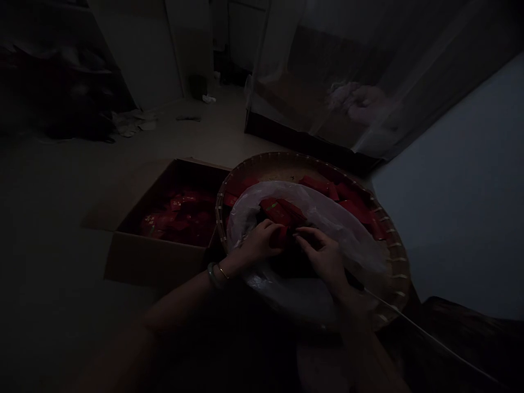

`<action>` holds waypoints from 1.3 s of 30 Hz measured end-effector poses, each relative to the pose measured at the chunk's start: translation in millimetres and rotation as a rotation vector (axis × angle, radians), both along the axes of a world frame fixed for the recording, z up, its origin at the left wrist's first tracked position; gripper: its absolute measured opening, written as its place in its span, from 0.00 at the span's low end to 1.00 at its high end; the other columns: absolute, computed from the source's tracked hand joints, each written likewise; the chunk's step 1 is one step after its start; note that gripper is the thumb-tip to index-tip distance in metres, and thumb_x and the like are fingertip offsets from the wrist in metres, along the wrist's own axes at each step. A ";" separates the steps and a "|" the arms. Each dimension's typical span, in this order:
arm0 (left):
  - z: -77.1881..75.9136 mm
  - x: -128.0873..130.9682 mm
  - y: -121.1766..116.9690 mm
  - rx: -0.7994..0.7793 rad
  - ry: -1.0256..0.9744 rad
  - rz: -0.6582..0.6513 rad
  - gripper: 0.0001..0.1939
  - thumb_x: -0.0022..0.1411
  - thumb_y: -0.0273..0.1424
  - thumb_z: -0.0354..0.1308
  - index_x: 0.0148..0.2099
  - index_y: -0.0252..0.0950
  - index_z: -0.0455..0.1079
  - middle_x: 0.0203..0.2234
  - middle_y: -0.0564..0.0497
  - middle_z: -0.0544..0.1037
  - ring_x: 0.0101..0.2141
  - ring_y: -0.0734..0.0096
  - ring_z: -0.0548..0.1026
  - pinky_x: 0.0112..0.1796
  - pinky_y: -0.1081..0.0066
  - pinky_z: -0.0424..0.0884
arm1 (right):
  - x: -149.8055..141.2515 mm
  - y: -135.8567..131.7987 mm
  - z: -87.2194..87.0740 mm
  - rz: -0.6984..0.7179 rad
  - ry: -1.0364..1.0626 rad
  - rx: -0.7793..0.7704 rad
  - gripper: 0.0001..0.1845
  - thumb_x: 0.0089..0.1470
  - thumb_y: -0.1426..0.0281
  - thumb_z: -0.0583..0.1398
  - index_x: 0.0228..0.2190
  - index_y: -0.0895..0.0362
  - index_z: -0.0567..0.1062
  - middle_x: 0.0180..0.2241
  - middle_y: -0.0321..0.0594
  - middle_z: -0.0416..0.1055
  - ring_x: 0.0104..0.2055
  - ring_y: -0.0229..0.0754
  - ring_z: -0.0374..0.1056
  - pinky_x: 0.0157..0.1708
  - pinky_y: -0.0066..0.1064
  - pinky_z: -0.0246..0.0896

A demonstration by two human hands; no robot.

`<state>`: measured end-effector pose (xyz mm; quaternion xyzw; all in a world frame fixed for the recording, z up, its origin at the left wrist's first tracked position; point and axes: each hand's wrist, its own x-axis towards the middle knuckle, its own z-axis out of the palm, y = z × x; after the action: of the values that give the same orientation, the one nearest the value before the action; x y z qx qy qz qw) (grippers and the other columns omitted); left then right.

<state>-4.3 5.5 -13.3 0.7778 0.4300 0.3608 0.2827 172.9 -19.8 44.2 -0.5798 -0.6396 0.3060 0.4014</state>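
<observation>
The scene is very dark. A round woven basket tray (393, 240) sits in front of me with red packets (352, 199) along its far rim. A clear plastic bag (352, 240) lies across the tray, holding more red packets (282, 212). My left hand (262, 243), with a bangle at the wrist, is curled around a small red packet at the bag's mouth. My right hand (323, 254) pinches at the same spot, fingertips nearly touching the left hand. What the right fingers hold is too dark to make out.
An open cardboard box (155, 256) with several red packets (180, 218) stands on the floor left of the tray. A large box under sheer plastic (319, 109) stands behind. A pale surface (462, 207) lies to the right. A thin white cord (426, 333) runs lower right.
</observation>
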 end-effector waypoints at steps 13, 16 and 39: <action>4.9 -4.9 2.9 -0.307 -0.160 -0.170 0.40 0.43 0.37 0.70 0.57 0.36 0.61 0.48 0.44 0.72 0.45 0.60 0.70 0.45 0.63 0.66 | 22.1 -3.4 -11.6 0.052 -0.039 -0.068 0.14 0.49 0.58 0.61 0.30 0.56 0.75 0.31 0.40 0.74 0.25 0.42 0.70 0.28 0.35 0.67; 5.4 -8.5 5.0 -0.533 -0.288 -0.288 0.37 0.44 0.32 0.68 0.57 0.34 0.63 0.46 0.46 0.74 0.44 0.62 0.72 0.43 0.67 0.67 | 32.6 -7.1 -6.9 0.061 0.066 -0.150 0.16 0.47 0.57 0.62 0.31 0.57 0.74 0.31 0.39 0.72 0.26 0.41 0.70 0.27 0.33 0.67; 14.1 -7.7 -0.4 -0.776 -0.186 -0.332 0.25 0.42 0.31 0.68 0.45 0.32 0.72 0.33 0.54 0.78 0.33 0.70 0.73 0.33 0.74 0.68 | 16.3 7.8 -11.2 -0.032 0.078 0.108 0.14 0.48 0.57 0.61 0.25 0.56 0.75 0.27 0.38 0.72 0.32 0.42 0.68 0.35 0.33 0.63</action>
<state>-12.0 5.1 0.7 0.6367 0.3756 0.1909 0.6459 189.2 -12.0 33.0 -0.5550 -0.6298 0.2868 0.4616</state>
